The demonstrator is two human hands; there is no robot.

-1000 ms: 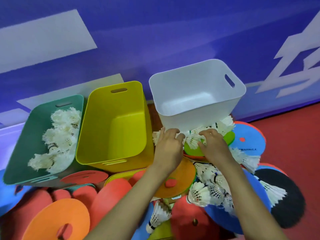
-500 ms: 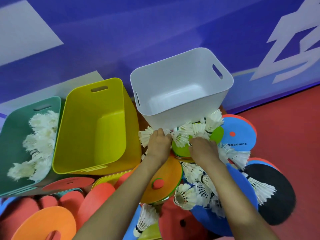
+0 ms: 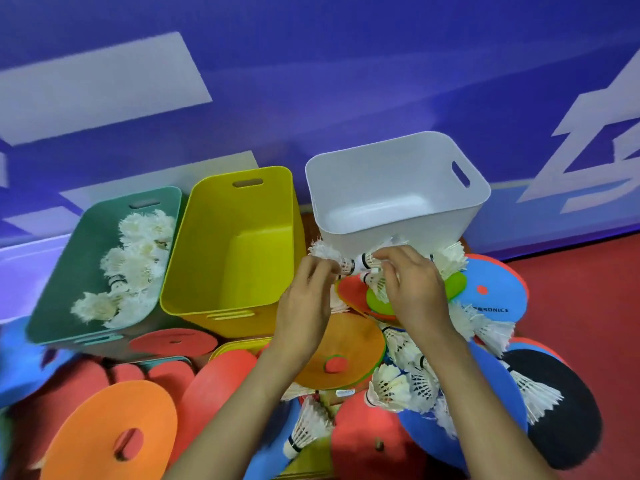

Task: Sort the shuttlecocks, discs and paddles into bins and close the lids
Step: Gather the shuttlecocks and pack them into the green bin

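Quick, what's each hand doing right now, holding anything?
Left hand: pinches a shuttlecock near its cork.
Right hand: fingers curled round a second shuttlecock.

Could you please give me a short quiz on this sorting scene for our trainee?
1. True or false: the yellow bin is empty.
2. The left hand and right hand each have in their grip: A a disc, B a shuttlecock, C a paddle?
3. Fill in: the binned shuttlecocks lie in the ___.
Key: 1 true; 2 B; 3 green bin.
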